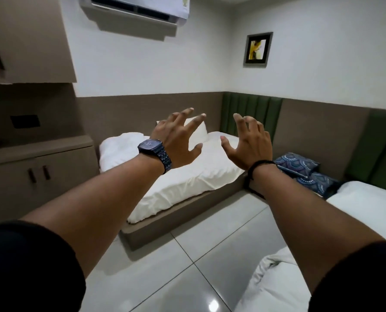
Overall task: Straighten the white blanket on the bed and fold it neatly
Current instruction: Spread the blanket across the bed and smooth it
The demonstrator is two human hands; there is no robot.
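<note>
Left hand (176,140) and right hand (248,143), fingers spread and empty, raised toward the rumpled white cotton blanket (187,176) at 12 o'clock; a one-sided grab risks skewed folds.

We find no legible text: the sticker on the air conditioner (140,7) and the watch (150,146) face are too blurred.
</note>
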